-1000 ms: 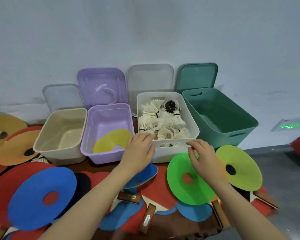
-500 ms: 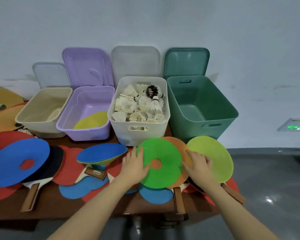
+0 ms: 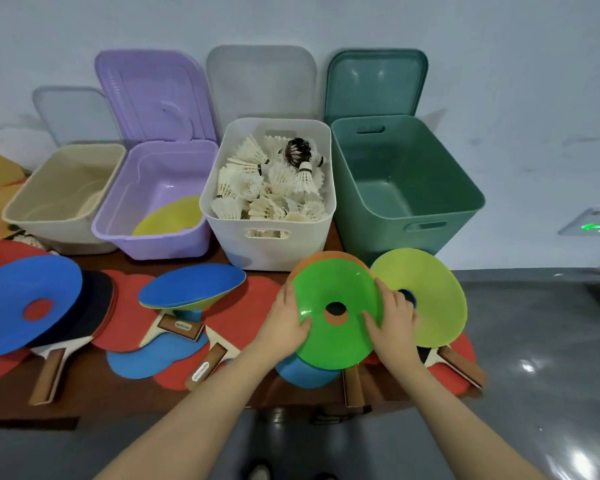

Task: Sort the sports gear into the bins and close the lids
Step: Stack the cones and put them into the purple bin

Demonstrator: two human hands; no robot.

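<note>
Both grips, left hand and right hand, clasping green disc cone edges above the counter.

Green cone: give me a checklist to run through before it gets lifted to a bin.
1. Left hand grips green cone edge: ok.
2. Right hand grips the opposite edge: ok.
3. Orange cone nested beneath, may lift along: cannot tell.
4. Purple bin lid off, yellow cone already inside: ok.
5. White bin in the path, full of shuttlecocks: not ok.
</note>
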